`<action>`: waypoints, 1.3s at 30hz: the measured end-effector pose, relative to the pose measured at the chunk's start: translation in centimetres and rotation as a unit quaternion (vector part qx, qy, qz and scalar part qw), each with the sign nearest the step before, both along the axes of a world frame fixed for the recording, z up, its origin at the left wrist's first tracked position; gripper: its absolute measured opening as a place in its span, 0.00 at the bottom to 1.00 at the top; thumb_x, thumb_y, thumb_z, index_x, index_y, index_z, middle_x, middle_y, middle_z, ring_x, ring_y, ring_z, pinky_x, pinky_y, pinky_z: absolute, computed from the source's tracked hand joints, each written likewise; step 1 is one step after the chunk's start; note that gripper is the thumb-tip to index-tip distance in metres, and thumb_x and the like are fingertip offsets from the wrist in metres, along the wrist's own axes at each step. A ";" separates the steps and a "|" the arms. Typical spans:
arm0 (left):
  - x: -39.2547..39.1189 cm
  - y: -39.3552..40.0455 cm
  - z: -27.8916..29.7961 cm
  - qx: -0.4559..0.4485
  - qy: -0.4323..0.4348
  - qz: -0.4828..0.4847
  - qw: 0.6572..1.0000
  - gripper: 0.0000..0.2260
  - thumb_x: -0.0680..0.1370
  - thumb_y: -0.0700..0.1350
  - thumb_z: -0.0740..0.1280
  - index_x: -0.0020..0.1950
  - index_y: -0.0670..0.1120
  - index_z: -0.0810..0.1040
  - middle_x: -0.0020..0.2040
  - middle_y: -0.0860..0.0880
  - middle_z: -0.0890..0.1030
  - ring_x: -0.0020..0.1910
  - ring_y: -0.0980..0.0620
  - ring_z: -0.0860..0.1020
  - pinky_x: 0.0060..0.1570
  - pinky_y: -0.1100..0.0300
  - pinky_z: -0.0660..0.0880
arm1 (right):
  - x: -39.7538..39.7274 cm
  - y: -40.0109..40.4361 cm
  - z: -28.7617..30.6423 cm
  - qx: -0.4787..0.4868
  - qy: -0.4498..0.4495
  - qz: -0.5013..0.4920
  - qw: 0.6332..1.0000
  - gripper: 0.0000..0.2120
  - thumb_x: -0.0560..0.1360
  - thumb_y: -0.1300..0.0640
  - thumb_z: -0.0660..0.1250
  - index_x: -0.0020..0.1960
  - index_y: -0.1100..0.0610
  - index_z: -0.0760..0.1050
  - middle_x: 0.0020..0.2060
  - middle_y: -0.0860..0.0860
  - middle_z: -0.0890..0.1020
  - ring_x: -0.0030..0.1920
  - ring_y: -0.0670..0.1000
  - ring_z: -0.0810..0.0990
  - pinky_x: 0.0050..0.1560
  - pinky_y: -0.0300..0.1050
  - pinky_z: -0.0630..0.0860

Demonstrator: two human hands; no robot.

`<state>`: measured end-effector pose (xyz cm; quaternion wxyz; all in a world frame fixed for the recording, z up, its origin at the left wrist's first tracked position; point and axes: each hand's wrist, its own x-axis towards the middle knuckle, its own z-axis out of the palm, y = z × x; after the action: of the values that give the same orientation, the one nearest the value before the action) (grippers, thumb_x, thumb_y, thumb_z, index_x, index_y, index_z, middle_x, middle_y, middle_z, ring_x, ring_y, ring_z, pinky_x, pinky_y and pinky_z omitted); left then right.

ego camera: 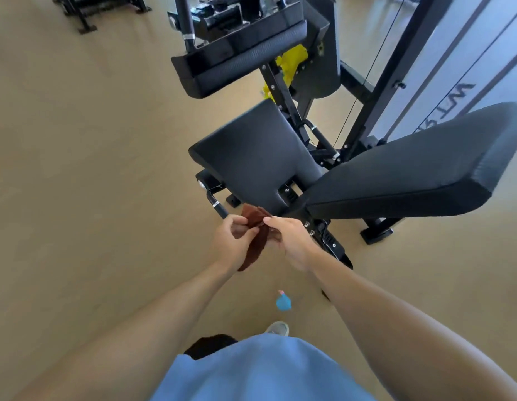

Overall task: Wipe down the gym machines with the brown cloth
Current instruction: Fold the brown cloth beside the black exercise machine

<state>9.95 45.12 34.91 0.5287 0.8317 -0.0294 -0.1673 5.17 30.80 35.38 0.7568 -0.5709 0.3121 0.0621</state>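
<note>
The brown cloth [255,235] is bunched between both hands, just in front of the gym machine. My left hand [232,244] grips its lower left part, and a strip hangs down past that wrist. My right hand [292,238] pinches the cloth's upper edge from the right. Beyond the hands stands the black machine: a padded seat [251,157], a long backrest pad [410,169] to the right, and an upper pad [239,62] farther off.
A short black handle [218,205] sticks out at the seat's left near my left hand. A blue spray bottle [283,301] stands on the tan floor below my hands. Yellow adjuster parts [292,63] and a cable sit behind the seat. Another black frame [86,13] is top left.
</note>
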 end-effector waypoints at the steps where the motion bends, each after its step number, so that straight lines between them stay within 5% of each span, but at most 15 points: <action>1: 0.5 -0.6 0.4 -0.002 -0.026 0.006 1.000 0.10 0.75 0.45 0.75 0.51 0.44 0.77 0.43 0.50 0.84 0.43 0.56 0.81 0.41 0.70 0.73 | 0.7 -0.2 0.4 0.003 -0.005 -0.014 1.000 0.10 0.81 0.61 0.65 0.54 0.62 0.85 0.53 0.61 0.86 0.53 0.61 0.84 0.62 0.57 0.80; 7: 4.4 -2.2 1.7 0.001 -0.131 -0.078 0.988 0.07 0.76 0.51 0.74 0.49 0.53 0.77 0.42 0.59 0.81 0.43 0.66 0.79 0.41 0.71 0.76 | 3.8 -1.1 2.8 0.029 0.000 -0.082 0.996 0.10 0.81 0.60 0.65 0.57 0.62 0.83 0.51 0.58 0.88 0.51 0.54 0.87 0.59 0.50 0.82; 12: 7.8 -3.5 1.1 -0.003 -0.215 -0.156 0.964 0.04 0.80 0.48 0.69 0.53 0.55 0.77 0.45 0.60 0.80 0.46 0.62 0.79 0.46 0.65 0.78 | 5.8 -1.3 3.5 0.065 0.033 -0.156 0.985 0.10 0.80 0.56 0.65 0.54 0.59 0.84 0.48 0.57 0.88 0.54 0.58 0.86 0.62 0.54 0.81; 16: 10.7 -5.1 0.4 -0.041 -0.186 -0.182 0.965 0.03 0.81 0.45 0.66 0.49 0.50 0.80 0.42 0.55 0.83 0.43 0.57 0.81 0.45 0.54 0.80 | 7.0 -0.9 3.8 0.108 0.043 -0.244 0.963 0.11 0.81 0.54 0.65 0.53 0.58 0.83 0.46 0.56 0.88 0.48 0.55 0.86 0.59 0.53 0.82; 21: 13.6 -5.3 0.7 -0.078 -0.156 -0.228 0.958 0.02 0.81 0.45 0.68 0.48 0.49 0.79 0.42 0.56 0.83 0.43 0.61 0.81 0.45 0.58 0.81 | 8.8 0.0 3.2 0.152 0.015 -0.298 0.942 0.18 0.84 0.50 0.61 0.64 0.59 0.81 0.59 0.58 0.85 0.62 0.60 0.83 0.67 0.59 0.77; 25: 14.8 -5.4 0.2 -0.083 -0.161 -0.289 0.940 0.10 0.75 0.49 0.75 0.52 0.49 0.79 0.47 0.55 0.80 0.48 0.60 0.79 0.48 0.69 0.77 | 9.7 0.5 2.6 0.138 -0.016 -0.318 0.938 0.19 0.85 0.50 0.57 0.66 0.58 0.80 0.61 0.56 0.84 0.64 0.57 0.81 0.69 0.55 0.75; 28: 15.4 -5.9 -0.7 -0.069 -0.143 -0.312 0.937 0.09 0.74 0.48 0.76 0.50 0.48 0.80 0.47 0.52 0.80 0.46 0.57 0.80 0.46 0.66 0.78 | 10.0 1.1 2.4 0.092 0.010 -0.316 0.944 0.19 0.85 0.51 0.56 0.66 0.56 0.80 0.60 0.55 0.85 0.63 0.54 0.82 0.68 0.54 0.76; 31: 15.3 -6.2 -0.5 -0.123 -0.011 -0.276 0.953 0.03 0.79 0.46 0.71 0.47 0.49 0.83 0.43 0.51 0.84 0.43 0.53 0.83 0.41 0.66 0.78 | 9.9 1.0 2.5 0.030 0.050 -0.334 0.941 0.18 0.85 0.51 0.56 0.65 0.56 0.81 0.59 0.53 0.86 0.63 0.53 0.81 0.70 0.52 0.73; 34: 16.5 -7.1 -0.2 -0.135 0.143 -0.206 0.959 0.10 0.81 0.48 0.67 0.43 0.50 0.85 0.38 0.53 0.85 0.41 0.55 0.83 0.42 0.63 0.80 | 9.5 -0.1 3.1 -0.035 0.078 -0.370 0.925 0.15 0.84 0.54 0.56 0.56 0.54 0.82 0.55 0.54 0.86 0.60 0.56 0.82 0.66 0.53 0.76; 37: 18.6 -8.2 0.1 -0.132 0.272 -0.182 0.936 0.07 0.81 0.48 0.68 0.50 0.47 0.85 0.48 0.48 0.87 0.50 0.48 0.84 0.52 0.52 0.81 | 8.7 -1.8 3.6 -0.118 0.089 -0.365 0.919 0.16 0.86 0.55 0.53 0.53 0.54 0.80 0.52 0.54 0.85 0.55 0.54 0.82 0.54 0.50 0.80; 39: 20.1 -8.8 0.4 -0.119 0.319 -0.154 0.928 0.09 0.79 0.47 0.69 0.56 0.45 0.84 0.51 0.45 0.86 0.51 0.46 0.84 0.48 0.51 0.81 | 8.1 -3.1 3.9 -0.194 0.093 -0.325 0.921 0.16 0.86 0.51 0.53 0.51 0.52 0.79 0.50 0.54 0.84 0.54 0.56 0.83 0.54 0.55 0.81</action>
<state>30.04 36.34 35.28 0.5732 0.6508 -0.0063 -0.4979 13.25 27.69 39.28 0.5770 -0.5657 0.5556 -0.1961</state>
